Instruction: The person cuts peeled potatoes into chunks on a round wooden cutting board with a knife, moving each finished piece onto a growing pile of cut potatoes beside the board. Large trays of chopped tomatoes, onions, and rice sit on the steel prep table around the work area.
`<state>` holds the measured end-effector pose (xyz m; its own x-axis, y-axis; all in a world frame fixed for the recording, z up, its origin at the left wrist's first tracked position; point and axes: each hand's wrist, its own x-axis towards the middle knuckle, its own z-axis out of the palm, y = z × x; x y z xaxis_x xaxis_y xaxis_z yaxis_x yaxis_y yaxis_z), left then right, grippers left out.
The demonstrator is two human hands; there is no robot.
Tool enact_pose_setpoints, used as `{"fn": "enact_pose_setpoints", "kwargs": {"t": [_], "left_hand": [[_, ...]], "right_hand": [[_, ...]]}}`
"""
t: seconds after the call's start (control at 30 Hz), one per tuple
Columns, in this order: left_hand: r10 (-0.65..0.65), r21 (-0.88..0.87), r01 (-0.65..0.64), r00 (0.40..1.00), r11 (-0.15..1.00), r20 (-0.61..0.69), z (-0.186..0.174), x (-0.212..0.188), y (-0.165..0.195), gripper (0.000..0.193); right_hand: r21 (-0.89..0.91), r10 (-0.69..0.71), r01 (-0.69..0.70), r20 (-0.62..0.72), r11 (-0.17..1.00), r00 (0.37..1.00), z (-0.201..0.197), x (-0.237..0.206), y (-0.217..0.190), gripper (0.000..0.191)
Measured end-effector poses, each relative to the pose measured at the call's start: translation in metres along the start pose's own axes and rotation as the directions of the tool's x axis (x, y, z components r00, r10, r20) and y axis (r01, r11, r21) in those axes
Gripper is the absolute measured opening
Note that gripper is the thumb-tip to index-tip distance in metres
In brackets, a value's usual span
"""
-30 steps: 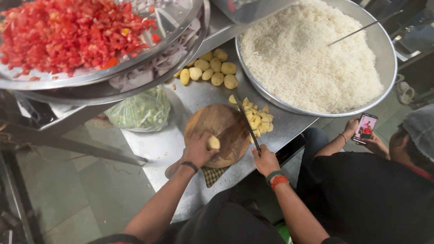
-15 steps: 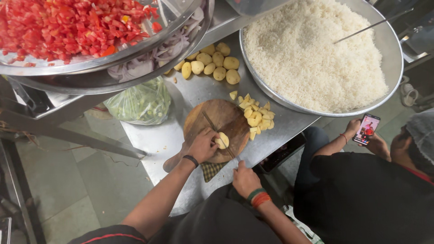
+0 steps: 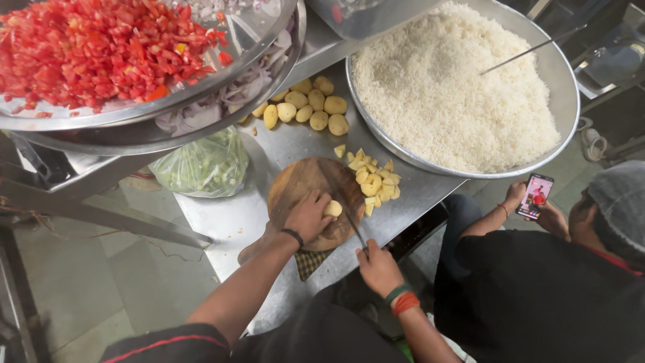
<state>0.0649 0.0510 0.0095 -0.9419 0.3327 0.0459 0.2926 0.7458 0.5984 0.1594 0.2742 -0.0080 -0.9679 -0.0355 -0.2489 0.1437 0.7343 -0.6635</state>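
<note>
My left hand (image 3: 308, 216) pins a small, firm, slippery potato (image 3: 332, 208) on the board (image 3: 299, 185); my right hand (image 3: 378, 267), at its 4 o'clock, grips the knife (image 3: 351, 225) handle.

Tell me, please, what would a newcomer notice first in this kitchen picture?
First, the big tray of white rice at upper right and the heaped chopped red tomatoes at upper left. In the middle, the left hand steadies a peeled potato on a round wooden board, and the right hand holds a knife beside it. At right, another person looks at a phone.
</note>
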Motion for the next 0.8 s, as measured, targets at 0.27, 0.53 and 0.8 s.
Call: {"fn": "enact_pose_setpoints", "kwargs": {"t": [0.27, 0.53, 0.8], "left_hand": [[0.042, -0.15, -0.048, 0.998, 0.988, -0.042, 0.0, -0.002, -0.024, 0.025], [0.073, -0.175, -0.09, 0.992, 0.98, -0.102, -0.003, 0.001, -0.03, 0.018], [-0.142, -0.084, 0.122, 0.944, 0.989, -0.297, -0.042, 0.036, -0.038, 0.012]], "right_hand": [[-0.209, -0.053, 0.054, 0.014, 0.976, 0.999, 0.015, 0.007, 0.002, 0.03], [-0.287, 0.026, -0.01, 0.054, 0.958, 0.998, 0.037, 0.006, 0.014, 0.031], [0.023, 0.023, -0.027, 0.132, 0.999, 0.991, 0.012, 0.018, 0.019, 0.032]]}}
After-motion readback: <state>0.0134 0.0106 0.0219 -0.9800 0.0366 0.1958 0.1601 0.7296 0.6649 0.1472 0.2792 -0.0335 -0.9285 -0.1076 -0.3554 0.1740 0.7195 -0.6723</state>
